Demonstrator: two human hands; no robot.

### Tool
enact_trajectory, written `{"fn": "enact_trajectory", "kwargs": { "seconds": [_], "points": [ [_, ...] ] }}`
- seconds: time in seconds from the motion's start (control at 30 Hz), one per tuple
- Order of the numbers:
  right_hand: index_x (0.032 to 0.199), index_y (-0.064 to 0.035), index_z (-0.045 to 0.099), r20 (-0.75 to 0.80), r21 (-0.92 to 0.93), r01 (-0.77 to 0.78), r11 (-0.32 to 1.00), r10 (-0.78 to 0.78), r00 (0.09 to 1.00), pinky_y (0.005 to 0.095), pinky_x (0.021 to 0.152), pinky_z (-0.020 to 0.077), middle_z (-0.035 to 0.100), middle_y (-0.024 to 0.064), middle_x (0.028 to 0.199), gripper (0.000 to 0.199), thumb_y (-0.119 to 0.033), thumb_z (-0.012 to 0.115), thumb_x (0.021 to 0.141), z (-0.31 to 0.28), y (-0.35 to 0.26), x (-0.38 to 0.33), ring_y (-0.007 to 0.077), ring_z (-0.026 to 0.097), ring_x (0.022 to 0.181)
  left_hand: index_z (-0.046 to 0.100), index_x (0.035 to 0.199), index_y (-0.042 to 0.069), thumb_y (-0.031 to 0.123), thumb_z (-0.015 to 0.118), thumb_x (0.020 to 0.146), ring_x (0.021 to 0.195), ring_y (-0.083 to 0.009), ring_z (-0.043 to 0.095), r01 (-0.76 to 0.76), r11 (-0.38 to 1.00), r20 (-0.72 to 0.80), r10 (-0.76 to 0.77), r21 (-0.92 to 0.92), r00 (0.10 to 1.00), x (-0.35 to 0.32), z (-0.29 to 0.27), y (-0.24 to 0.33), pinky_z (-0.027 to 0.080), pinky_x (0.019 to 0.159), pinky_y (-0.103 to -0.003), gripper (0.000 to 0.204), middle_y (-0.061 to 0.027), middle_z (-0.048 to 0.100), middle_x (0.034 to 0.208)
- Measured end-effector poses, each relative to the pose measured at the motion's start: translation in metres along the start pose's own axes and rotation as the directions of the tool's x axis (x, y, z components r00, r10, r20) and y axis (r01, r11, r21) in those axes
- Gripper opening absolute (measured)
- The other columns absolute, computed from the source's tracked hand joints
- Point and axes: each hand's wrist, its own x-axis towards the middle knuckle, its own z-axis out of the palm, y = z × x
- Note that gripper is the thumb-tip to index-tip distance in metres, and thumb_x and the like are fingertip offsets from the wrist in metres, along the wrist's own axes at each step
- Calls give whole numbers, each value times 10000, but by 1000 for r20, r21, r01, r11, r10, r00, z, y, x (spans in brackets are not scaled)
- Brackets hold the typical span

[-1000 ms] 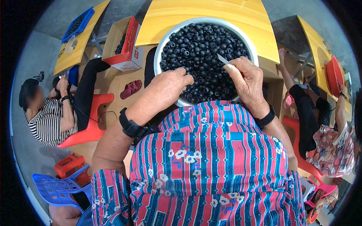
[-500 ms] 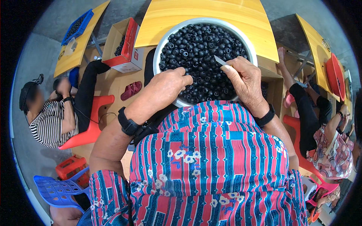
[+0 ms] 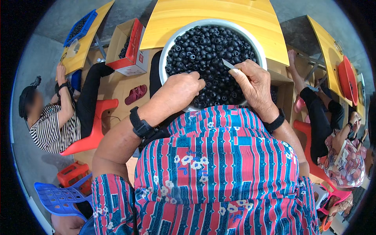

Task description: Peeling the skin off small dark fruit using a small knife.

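Note:
A wide, pale metal basin (image 3: 213,21) stands in front of me, filled with small, round black rubber-like pieces (image 3: 211,41); many show a hole through them. Over its right part, my right hand (image 3: 254,80) is closed round a small knife (image 3: 227,64), whose blade points left and away from me. Above the near left of the basin, my left hand (image 3: 182,89) has its fingers curled together, back of the hand up. Whatever is between those fingertips is hidden. The two hands are apart.
A yellow table (image 3: 219,9) lies beyond the basin. At left are an open carton (image 3: 135,64) of black pieces, dark red slippers (image 3: 136,94) and a person (image 3: 55,127) on a red stool. To the right, another person (image 3: 342,152) sits near a table with a red basin (image 3: 347,80).
My left hand has shifted slightly to the right over the basin. My right hand with the knife is almost still. The person at left has raised an arm to their table.

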Motion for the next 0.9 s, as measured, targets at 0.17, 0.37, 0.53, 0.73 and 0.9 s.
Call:
{"fn": "enact_trajectory", "kwargs": {
  "seconds": [0.17, 0.37, 0.53, 0.73, 0.9],
  "points": [
    [831, 15, 682, -22, 70, 0, 998, 2, 1000, 348, 656, 473, 628, 126, 738, 194, -175, 670, 871, 1, 8, 0, 239, 590, 704, 633, 1038, 58, 103, 666, 811, 779, -286, 623, -48, 901, -224, -55, -431, 973, 1, 1, -8, 491, 679, -373, 233, -110, 590, 792],
    [1026, 23, 678, 42, 241, -21, 970, 11, 999, 298, 805, 495, 680, 126, 950, 280, -120, 748, 796, 1, 11, -4, 191, 643, 891, 627, 1071, 79, 233, 583, 986, 597, -12, 390, 149, -181, 195, -271, -972, 943, 8, 5, 7, 295, 484, -155, 182, 48, 474, 716],
    [1060, -6, 686, 40, 295, 29, 955, -42, 998, 294, 790, 505, 697, 106, 950, 355, -55, 789, 724, 8, 9, -4, 184, 658, 872, 602, 1066, 110, 234, 576, 986, 616, -44, 396, 140, -664, 276, -105, -735, 955, 16, 21, 13, 336, 503, -151, 149, 30, 493, 778],
    [1013, -27, 703, 63, 177, 35, 984, -47, 997, 300, 747, 511, 694, 114, 890, 286, -55, 769, 736, 6, 3, -1, 211, 669, 818, 578, 1043, 127, 276, 554, 996, 630, -45, 407, 102, -783, 300, -112, -614, 947, 23, 27, 30, 316, 471, -149, 158, 19, 498, 802],
    [1002, -23, 700, 62, 159, 41, 986, -51, 997, 300, 732, 511, 692, 115, 878, 256, -56, 750, 753, 6, 1, -1, 211, 670, 807, 565, 1054, 111, 287, 559, 993, 631, -38, 403, 106, -728, 250, -92, -677, 964, 22, 25, 28, 323, 474, -143, 187, 21, 496, 803]
  ]
}}
